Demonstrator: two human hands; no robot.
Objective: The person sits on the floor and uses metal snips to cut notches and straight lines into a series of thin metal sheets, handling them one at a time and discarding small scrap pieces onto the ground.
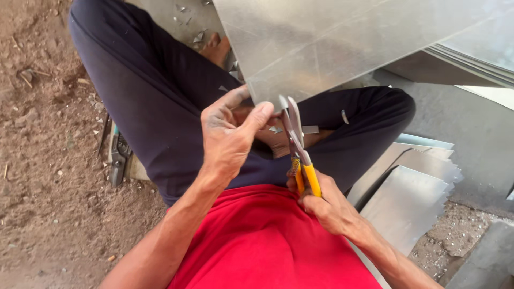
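Observation:
I sit cross-legged in dark trousers and a red shirt. My left hand [230,136] pinches the near corner of a large shiny metal sheet [332,43] that slopes up and away over my legs. In my right hand [326,206] are tin snips [297,142] with yellow handles, gripped close to my belly. Their grey blades point up at the sheet's lower edge, right beside my left thumb. A small cut sliver of metal [309,129] lies by the blades on my lap.
Cut metal sheets [412,192] are stacked on the ground at my right. Another hand tool [118,155] lies on the dirt at my left thigh. Metal scraps [198,37] litter the grey slab ahead. A concrete block [487,259] sits at the lower right.

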